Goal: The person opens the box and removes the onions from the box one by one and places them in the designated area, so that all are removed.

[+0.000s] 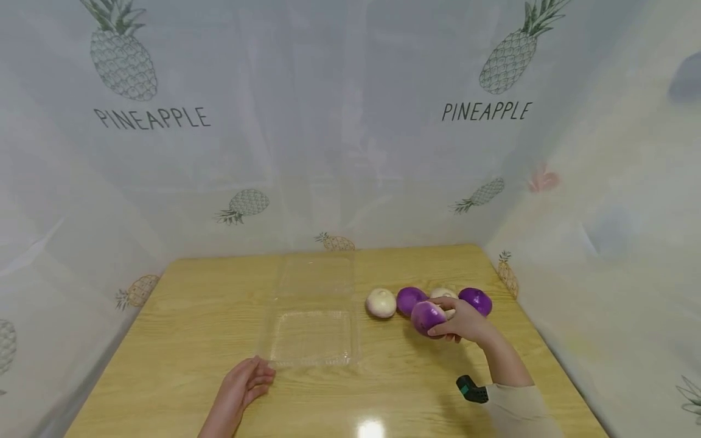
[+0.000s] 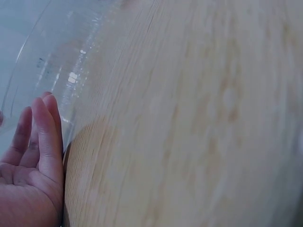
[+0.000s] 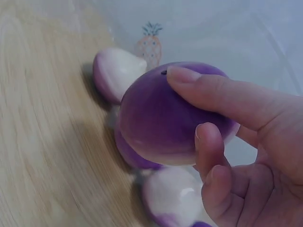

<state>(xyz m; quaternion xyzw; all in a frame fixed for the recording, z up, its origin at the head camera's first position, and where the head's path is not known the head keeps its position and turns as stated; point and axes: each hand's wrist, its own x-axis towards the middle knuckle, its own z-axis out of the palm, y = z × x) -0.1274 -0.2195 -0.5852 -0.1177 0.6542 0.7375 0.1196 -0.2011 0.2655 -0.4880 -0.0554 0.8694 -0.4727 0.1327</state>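
Note:
In the head view my right hand (image 1: pixel 462 319) grips a purple-and-white turnip (image 1: pixel 427 318) just above the table. Close up, in the right wrist view, the thumb presses the purple side of that turnip (image 3: pixel 163 116) and the other fingers curl round its pale side. Behind it stands a row of turnips: a pale one (image 1: pixel 380 303) at the left, a purple one (image 1: pixel 409 299), another pale one (image 1: pixel 442 293) partly hidden by the hand, and a purple one (image 1: pixel 476 300). My left hand (image 1: pixel 246 383), fingers nearly straight, lies at the near-left corner of a clear plastic box (image 1: pixel 312 364).
The box lies with its lid (image 1: pixel 314 274) folded back toward the rear edge of the wooden table (image 1: pixel 208 316). A pineapple-printed curtain (image 1: pixel 306 152) surrounds the table at the back and both sides.

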